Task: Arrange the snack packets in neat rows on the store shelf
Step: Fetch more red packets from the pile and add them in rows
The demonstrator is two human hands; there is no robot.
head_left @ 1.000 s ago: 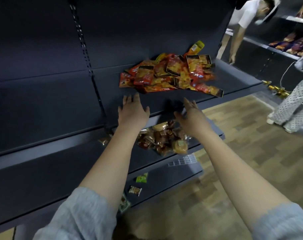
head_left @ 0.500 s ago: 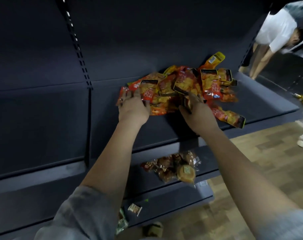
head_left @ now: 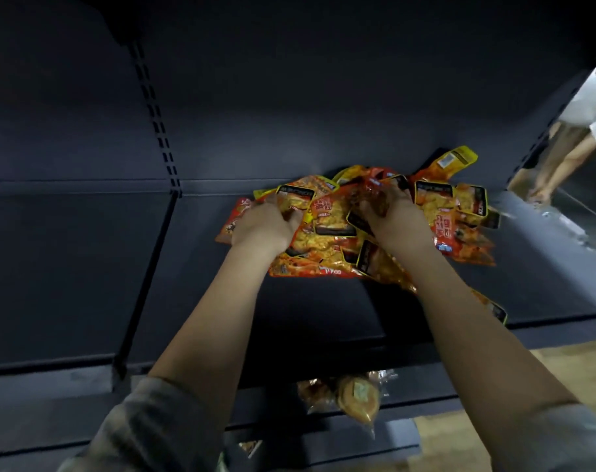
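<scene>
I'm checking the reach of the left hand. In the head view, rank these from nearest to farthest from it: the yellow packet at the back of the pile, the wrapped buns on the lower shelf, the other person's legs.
From the left hand:
1. Yellow packet, at the pile's back right, against the shelf wall.
2. Wrapped buns, on the lower shelf.
3. Other person's legs, far right.

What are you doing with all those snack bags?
A person is reaching into a jumbled pile of orange and red snack packets on a dark store shelf. The left hand grips packets at the pile's left side, and the right hand grips some near the middle. Nothing is in rows yet. More wrapped snacks sit on the shelf below, and another person stands to the right.
</scene>
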